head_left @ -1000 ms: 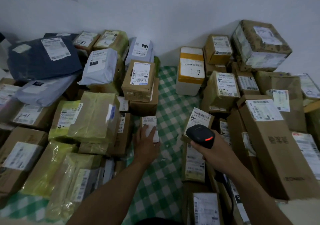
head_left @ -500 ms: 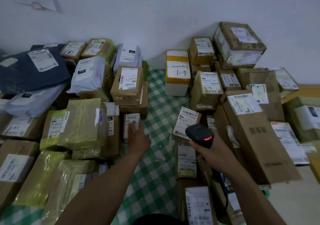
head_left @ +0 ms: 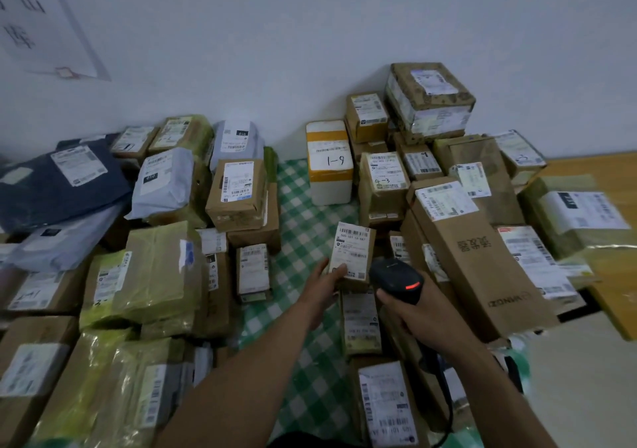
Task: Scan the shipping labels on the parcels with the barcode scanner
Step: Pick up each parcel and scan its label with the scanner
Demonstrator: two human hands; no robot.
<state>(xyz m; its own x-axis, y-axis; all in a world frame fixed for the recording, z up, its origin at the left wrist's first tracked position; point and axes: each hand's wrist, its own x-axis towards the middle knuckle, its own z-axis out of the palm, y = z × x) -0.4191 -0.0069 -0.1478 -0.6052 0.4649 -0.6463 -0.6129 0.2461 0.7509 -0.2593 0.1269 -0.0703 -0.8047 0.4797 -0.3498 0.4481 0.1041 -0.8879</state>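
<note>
The left hand (head_left: 324, 278) pinches a small cardboard parcel (head_left: 352, 265) by its lower edge near the middle of the green checked cloth (head_left: 303, 206), while the right hand (head_left: 422, 313) grips the barcode scanner (head_left: 396, 280) just beside it. Seemingly light and stiff, the parcel wants holding clear of its shipping label (head_left: 355, 240). Moments earlier the left hand touched another parcel (head_left: 254, 270) further left.

Below me, a green-checked cloth (head_left: 303, 206) covers the wooden worktop (head_left: 613, 171); labelled parcels (head_left: 475, 261) crowd both its sides.

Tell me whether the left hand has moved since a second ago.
Yes. The left hand has left the small parcel on the left and crossed the checked cloth rightwards; it now grips a labelled box beside the scanner.
</note>
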